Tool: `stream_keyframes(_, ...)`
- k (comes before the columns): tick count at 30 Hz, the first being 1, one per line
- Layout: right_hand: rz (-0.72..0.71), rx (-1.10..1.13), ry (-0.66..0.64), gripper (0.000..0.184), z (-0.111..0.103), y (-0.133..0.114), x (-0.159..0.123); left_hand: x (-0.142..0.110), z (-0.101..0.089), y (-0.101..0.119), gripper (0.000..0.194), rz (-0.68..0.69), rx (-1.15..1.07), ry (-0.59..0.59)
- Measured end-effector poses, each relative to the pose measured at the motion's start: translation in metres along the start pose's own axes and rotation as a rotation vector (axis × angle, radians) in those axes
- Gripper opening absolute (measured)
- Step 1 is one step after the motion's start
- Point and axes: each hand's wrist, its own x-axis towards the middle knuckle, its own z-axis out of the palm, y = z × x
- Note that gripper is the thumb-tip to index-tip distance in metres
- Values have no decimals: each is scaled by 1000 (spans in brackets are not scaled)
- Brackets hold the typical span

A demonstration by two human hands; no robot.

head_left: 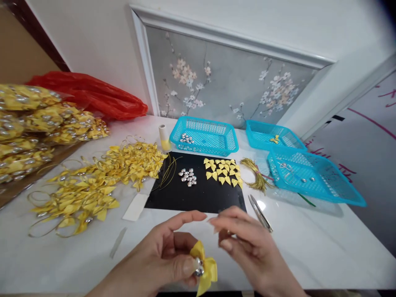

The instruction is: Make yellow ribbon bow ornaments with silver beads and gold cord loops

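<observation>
My left hand (167,255) is closed on a small yellow ribbon bow (206,268) with a silver bead at its middle, thumb pressed on the bead. My right hand (244,243) hovers just right of it, fingertips pinched together near my left forefinger; what they hold is too thin to make out. Beyond the hands lies a black mat (198,192) with a cluster of silver beads (187,176) and a group of plain yellow bows (223,170).
A heap of finished yellow bows (102,177) with wire loops spreads at left, bagged ones (27,123) behind. Three turquoise baskets (229,140) (262,132) (340,189) stand at the back and right. Scissors (260,212), gold wire bundle (255,175), thread spool (163,137), red bag (93,97).
</observation>
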Motion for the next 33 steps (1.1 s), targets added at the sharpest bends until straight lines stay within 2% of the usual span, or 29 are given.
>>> stream_keyframes(2, -34, 86, -133, 29, 11, -6, 7, 2, 0, -2, 63, -45, -48, -59)
stream_keyframes(5, -31, 175, -125, 13, 18, -2, 13, 2, -3, -4, 66, -80, -59, -95)
stream_keyframes(7, -20, 140, -76, 11, 19, 1, 13, 1, -6, -1, 60, -2, 25, -53)
stream_keyframes(11, 7, -116, -74, 14, 18, -1, 6, -5, -14, 7, 36, 232, 357, 94)
stream_keyframes(16, 57, -301, -86, 16, 22, -4, -1, -4, -9, 1, 23, 238, 658, 144)
stream_keyframes(19, 57, -270, -44, 17, 26, 2, -2, 4, -1, -4, 13, 259, 753, 183)
stream_keyframes(23, 158, -118, 81, 24, 29, 20, -3, 11, 1, -6, 12, 240, 665, 205)
stream_keyframes(27, 342, 71, -58, 33, 32, 39, -10, 16, -10, -12, 17, 236, 675, 292)
stream_keyframes(29, 377, 80, -79, 37, 34, 45, -14, 20, -15, -16, 18, 269, 771, 349)
stream_keyframes(33, 324, -29, 70, 38, 37, 47, -16, 29, -17, -19, 15, 301, 912, 389)
